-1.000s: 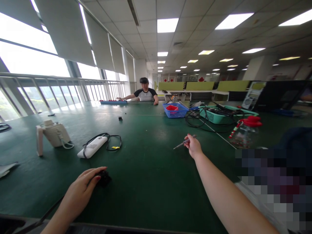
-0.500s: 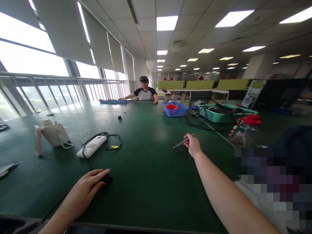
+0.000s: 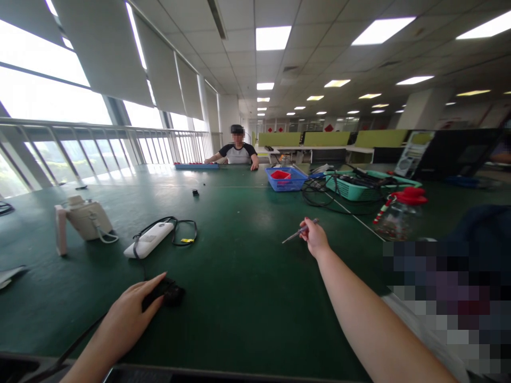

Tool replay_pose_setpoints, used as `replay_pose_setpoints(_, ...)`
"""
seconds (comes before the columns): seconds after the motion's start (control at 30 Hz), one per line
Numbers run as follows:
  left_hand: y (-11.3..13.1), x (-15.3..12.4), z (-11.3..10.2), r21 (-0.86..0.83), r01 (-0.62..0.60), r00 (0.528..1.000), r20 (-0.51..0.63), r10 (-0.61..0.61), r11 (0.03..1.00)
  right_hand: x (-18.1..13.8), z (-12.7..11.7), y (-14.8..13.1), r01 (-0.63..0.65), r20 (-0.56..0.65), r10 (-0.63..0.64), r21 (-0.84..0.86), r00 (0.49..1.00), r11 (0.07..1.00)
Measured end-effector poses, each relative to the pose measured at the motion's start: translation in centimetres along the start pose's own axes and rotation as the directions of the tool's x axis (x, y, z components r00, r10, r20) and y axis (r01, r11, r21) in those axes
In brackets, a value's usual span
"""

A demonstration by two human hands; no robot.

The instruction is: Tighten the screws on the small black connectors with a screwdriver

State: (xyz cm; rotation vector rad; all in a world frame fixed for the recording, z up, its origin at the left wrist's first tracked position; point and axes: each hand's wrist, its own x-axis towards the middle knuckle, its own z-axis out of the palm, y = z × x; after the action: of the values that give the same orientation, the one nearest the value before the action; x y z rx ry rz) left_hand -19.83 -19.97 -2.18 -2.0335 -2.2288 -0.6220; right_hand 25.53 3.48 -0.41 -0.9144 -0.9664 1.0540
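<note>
Now | tool (image 3: 294,234) is gripped by right hand (image 3: 314,238), tip angled lower-left | black object (image 3: 174,296) is flanked by left hand (image 3: 130,313), grip unclear

Green tabletop (image 3: 239,308), black object (image 3: 174,294), white device (image 3: 154,240), blue basket (image 3: 288,185), red-topped jar (image 3: 401,219)

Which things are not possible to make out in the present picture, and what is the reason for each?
- Black object, head view: partly hidden by the left hand and too dark for detail; whether it is gripped or only touched, I cannot tell.
- Thin tool, head view: handle partly covered by the right hand; tip shape too small.
- White item, head view: cut off by the left edge.
</note>
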Motion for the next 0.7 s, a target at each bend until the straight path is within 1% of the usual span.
replay_pose_setpoints(0.1,0.1,0.1,-0.1,-0.068,0.097,0.995,-0.03,-0.099,0.993,0.1,0.0,0.1,0.006,-0.001,-0.006,-0.001,1.0,1.0)
replay_pose_setpoints(0.17,0.2,0.1,-0.3,-0.179,0.097,0.993,-0.05,-0.107,0.979,0.1,0.0,0.2,0.008,-0.002,-0.008,-0.001,1.0,1.0)
replay_pose_setpoints(0.23,0.3,0.0,-0.8,-0.312,0.025,0.997,-0.058,-0.045,0.95,0.2,0.0,0.2,0.008,-0.004,-0.008,0.0,1.0,1.0)
replay_pose_setpoints(0.3,0.7,-0.2,-1.2,-0.383,-0.088,0.996,-0.058,0.071,0.919,0.2,0.0,0.2,0.005,-0.006,-0.005,0.001,1.0,1.0)
replay_pose_setpoints(0.4,1.4,-0.4,-1.6,-0.331,-0.219,0.974,-0.026,0.223,0.918,0.1,0.0,0.1,-0.002,-0.003,0.002,0.0,1.0,1.0)
replay_pose_setpoints(0.47,1.7,-0.5,-1.6,-0.286,-0.265,0.96,0.014,0.281,0.921,0.0,0.0,0.0,-0.005,0.0,0.005,-0.001,1.0,1.0)
replay_pose_setpoints(0.57,1.8,-0.4,-1.4,-0.257,-0.284,0.948,0.067,0.31,0.924,-0.1,-0.1,0.0,-0.003,0.004,0.003,-0.001,1.0,1.0)
replay_pose_setpoints(0.7,2.3,-0.4,-1.6,-0.257,-0.264,0.95,0.099,0.297,0.93,-0.1,-0.1,0.0,0.001,0.009,-0.001,0.004,1.0,1.0)
